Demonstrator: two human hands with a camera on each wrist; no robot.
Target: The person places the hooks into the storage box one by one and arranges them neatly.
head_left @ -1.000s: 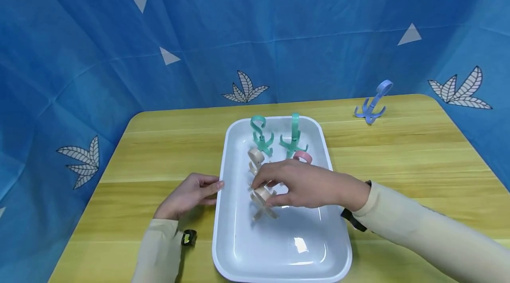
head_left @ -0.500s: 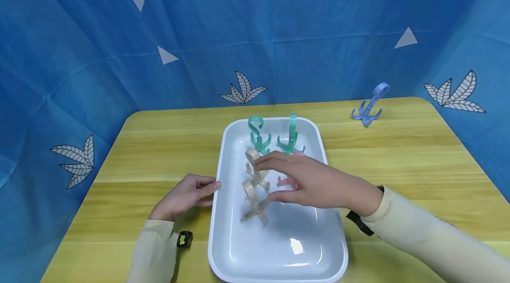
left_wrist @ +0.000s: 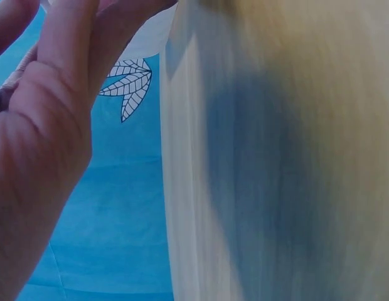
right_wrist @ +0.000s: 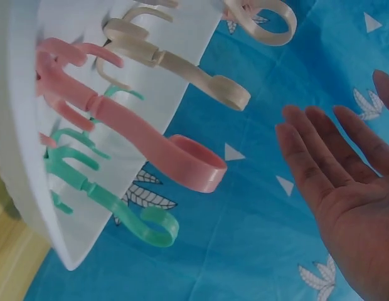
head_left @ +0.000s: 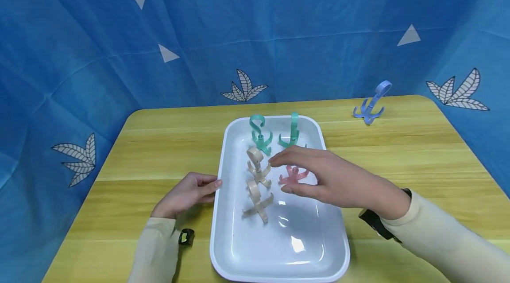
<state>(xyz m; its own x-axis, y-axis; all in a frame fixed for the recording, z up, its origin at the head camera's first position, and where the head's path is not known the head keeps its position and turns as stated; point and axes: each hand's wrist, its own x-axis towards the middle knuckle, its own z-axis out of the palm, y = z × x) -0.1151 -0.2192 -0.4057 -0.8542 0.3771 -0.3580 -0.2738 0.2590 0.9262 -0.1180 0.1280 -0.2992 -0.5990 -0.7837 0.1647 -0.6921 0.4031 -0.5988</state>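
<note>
A white tray holds several four-pronged plastic hooks standing upright. At its far end are two green hooks. Two beige hooks stand along the left side, one behind the other. A pink hook is on the right, its top hidden behind my right hand. That hand hovers over the tray with thumb and fingers apart, holding nothing; its spread fingers show in the right wrist view beside the pink hook. My left hand grips the tray's left rim, thumb on the edge.
A blue hook stands on the wooden table near its far right corner. Behind the table hangs a blue cloth with white triangles and leaf prints.
My right hand has let go of the nearer beige hook, which now stands in the tray. The hand has drawn back to the right, uncovering the beige hooks. My left hand stays at the rim.
</note>
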